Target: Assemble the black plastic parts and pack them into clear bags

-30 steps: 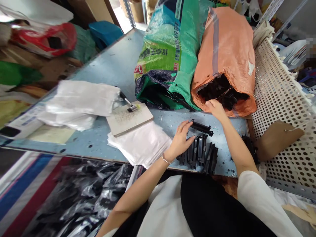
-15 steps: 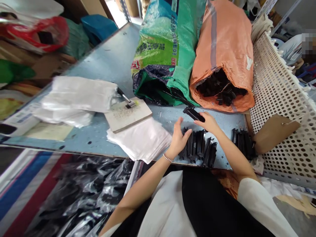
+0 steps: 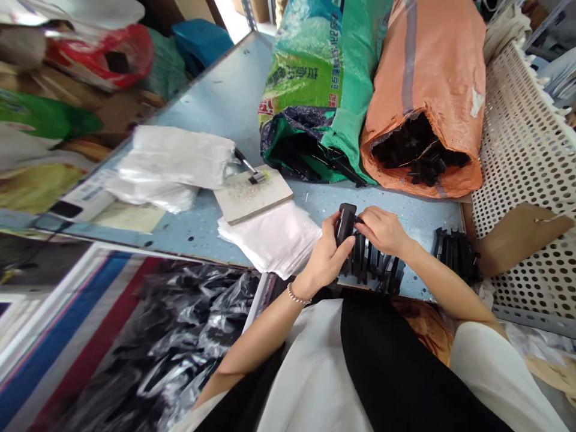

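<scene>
In the head view, a black part (image 3: 345, 221) is held upright between both hands, just above the near edge of the table (image 3: 216, 108). The left hand (image 3: 328, 255) is wrapped around its lower half with the fingers pressed together. The right hand (image 3: 380, 229) pinches its upper end from the side, seemingly so that the piece is steadied at two points. Directly below, a row (image 3: 375, 269) of like parts is stood on edge, side by side, probably to keep them compact. A second stack (image 3: 456, 258) is set apart to the right. The orange sack (image 3: 427, 102) is laid on its side with its mouth towards the hands, so more parts are within reach.

Half a second earlier, the part was carried by the right hand alone, while the left hand was spread open beside the row.
</scene>
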Demonstrator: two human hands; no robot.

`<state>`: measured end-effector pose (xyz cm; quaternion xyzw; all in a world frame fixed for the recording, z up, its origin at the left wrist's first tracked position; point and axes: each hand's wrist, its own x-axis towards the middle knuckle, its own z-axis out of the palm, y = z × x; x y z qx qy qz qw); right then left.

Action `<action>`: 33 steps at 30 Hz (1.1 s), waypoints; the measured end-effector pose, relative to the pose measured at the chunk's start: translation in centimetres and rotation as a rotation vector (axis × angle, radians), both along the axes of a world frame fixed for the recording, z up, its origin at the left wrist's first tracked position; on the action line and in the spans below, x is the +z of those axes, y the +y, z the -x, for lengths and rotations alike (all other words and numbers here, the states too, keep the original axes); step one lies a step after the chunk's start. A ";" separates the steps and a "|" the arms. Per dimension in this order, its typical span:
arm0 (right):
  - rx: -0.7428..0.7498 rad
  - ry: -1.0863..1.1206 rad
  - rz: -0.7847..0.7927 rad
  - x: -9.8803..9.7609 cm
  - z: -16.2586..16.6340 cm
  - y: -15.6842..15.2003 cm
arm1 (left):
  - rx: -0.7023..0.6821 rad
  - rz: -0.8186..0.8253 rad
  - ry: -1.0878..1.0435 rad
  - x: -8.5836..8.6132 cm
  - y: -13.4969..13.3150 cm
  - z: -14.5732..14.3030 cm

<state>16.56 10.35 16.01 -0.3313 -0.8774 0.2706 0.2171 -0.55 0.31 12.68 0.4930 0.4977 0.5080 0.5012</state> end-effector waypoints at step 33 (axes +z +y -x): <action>-0.669 -0.430 0.075 -8.4 -10.3 -4.6 | 0.293 0.545 -0.606 -7.3 2.9 -0.5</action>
